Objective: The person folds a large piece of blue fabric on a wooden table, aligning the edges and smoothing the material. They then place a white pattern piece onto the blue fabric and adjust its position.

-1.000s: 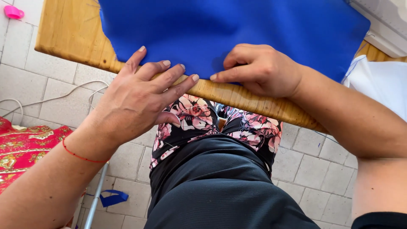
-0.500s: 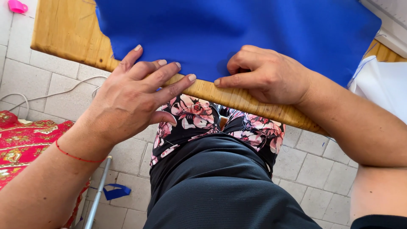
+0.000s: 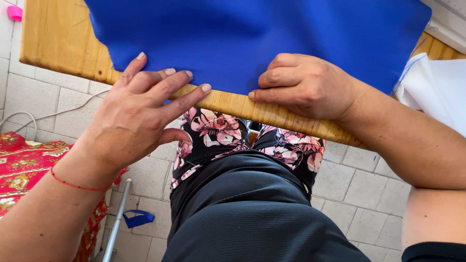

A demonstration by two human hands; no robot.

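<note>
A sheet of bright blue fabric (image 3: pixel 252 39) lies spread over a pale wooden desk (image 3: pixel 53 39), its near hem along the desk's front edge. The right hand (image 3: pixel 306 85) is curled on that hem, fingers folded under and thumb pressing the cloth's edge. The left hand (image 3: pixel 141 111) is open, fingers spread, fingertips touching the hem and desk edge. A red patterned cloth (image 3: pixel 24 170) lies on the tiled floor (image 3: pixel 369 189) to the left.

I see no package, label, sign or screen from here; nothing in my view bears print or a display, whether on the wooden surface or down on the tiled floor.
</note>
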